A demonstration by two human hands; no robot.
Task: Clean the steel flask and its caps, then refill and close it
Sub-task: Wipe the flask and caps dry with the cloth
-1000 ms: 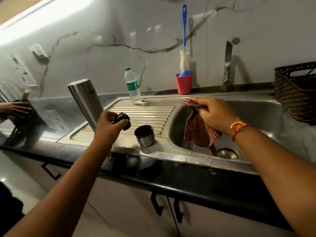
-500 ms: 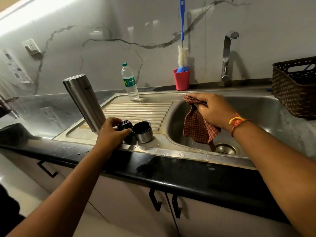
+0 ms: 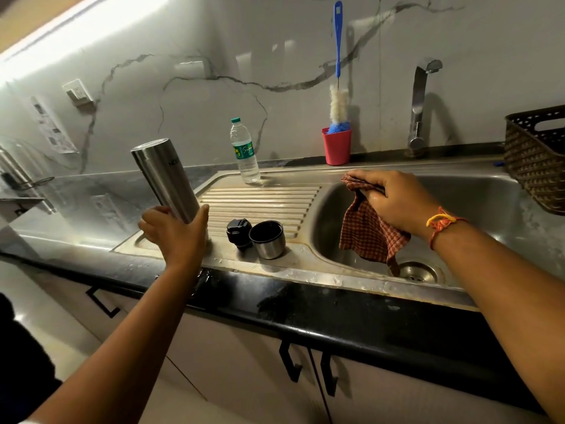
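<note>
The steel flask (image 3: 165,179) stands on the drainboard (image 3: 263,200), and my left hand (image 3: 175,234) is wrapped around its lower end. Just right of that hand the black inner cap (image 3: 239,232) rests on the drainboard, touching the steel cup cap (image 3: 268,240), which sits mouth up. My right hand (image 3: 394,203) grips a red checked cloth (image 3: 367,234) that hangs over the sink basin's left rim.
A plastic water bottle (image 3: 244,151) stands at the back of the drainboard. A red cup (image 3: 336,146) holds a blue bottle brush (image 3: 337,71). The tap (image 3: 420,105) rises behind the basin (image 3: 477,197); a brown basket (image 3: 535,160) sits at right. The drain (image 3: 417,270) lies below the cloth.
My left hand set the black inner cap down beside the steel cup cap, let go, and moved left onto the flask's base. My right hand has kept hold of the cloth.
</note>
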